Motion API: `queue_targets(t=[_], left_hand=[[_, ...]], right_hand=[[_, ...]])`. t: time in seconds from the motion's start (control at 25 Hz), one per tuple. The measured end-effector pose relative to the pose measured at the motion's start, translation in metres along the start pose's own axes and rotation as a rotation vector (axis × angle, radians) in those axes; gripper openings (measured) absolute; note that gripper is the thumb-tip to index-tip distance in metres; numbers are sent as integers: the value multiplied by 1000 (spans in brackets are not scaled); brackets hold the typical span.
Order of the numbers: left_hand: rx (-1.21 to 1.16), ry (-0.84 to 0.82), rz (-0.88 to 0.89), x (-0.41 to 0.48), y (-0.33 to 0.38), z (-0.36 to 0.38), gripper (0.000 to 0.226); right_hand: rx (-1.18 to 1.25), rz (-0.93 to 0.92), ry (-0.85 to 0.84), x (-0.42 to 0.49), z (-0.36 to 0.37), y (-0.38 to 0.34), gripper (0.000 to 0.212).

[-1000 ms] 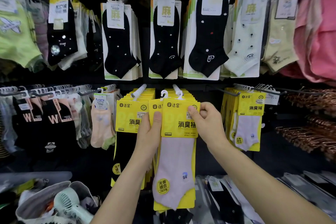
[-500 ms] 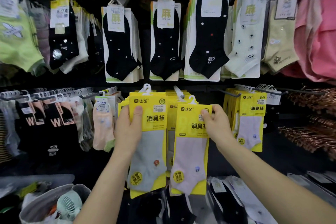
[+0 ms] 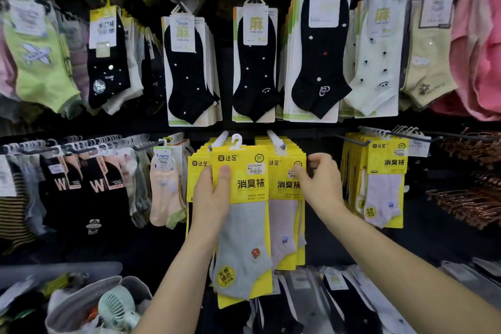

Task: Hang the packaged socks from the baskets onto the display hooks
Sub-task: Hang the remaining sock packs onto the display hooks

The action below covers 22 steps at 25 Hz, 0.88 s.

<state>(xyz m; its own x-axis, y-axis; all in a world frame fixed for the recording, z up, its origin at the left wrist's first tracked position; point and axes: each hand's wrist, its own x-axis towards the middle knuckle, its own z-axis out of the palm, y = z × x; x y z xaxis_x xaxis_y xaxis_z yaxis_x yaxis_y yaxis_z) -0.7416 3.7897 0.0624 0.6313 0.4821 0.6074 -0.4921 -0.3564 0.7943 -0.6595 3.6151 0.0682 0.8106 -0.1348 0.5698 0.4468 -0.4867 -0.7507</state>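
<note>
Head view: left hand point(image 3: 214, 198) grips the grey sock pack point(image 3: 245, 241), likely light and stiff-carded, by its header; right hand point(image 3: 321, 184) pinches the lilac pack point(image 3: 284, 225).

A dark display wall point(image 3: 141, 247) is seen behind the stock, crossed by a black horizontal band point(image 3: 81, 130) between the upper and lower rows. On the upper row, black ankle socks point(image 3: 252, 68) on white cards are hung at the middle, and pink garments point(image 3: 482, 62) are bunched at the far right. Copper-coloured hangers point(image 3: 466, 203) are stacked in rows low on the right. The goods are lit evenly from the front, while the wall is left in shadow.
</note>
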Motion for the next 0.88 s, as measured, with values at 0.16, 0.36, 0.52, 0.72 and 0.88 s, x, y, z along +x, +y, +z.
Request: queue_targets(t=[0.16,0.36,0.52,0.72,0.88], left_hand=[[-66,-44,36,-8,9,13,18],[-95,-109,82,-23,18,29,11],[-158,-121,-10,-22,17,28,10],[-118,-62,-15,-22,16,26,16],[-110,-121,-70,-22,17,27,16]], right_hand=[[246,-89,-71,-17,-11,-15,32],[284,-46,-156,-21,-19,-27,37],[325,-28,-149,-19,-29,-29,16],[361,10,-157,-18,-35,-29,12],[328,26,-114,-20,-36,-28,17]])
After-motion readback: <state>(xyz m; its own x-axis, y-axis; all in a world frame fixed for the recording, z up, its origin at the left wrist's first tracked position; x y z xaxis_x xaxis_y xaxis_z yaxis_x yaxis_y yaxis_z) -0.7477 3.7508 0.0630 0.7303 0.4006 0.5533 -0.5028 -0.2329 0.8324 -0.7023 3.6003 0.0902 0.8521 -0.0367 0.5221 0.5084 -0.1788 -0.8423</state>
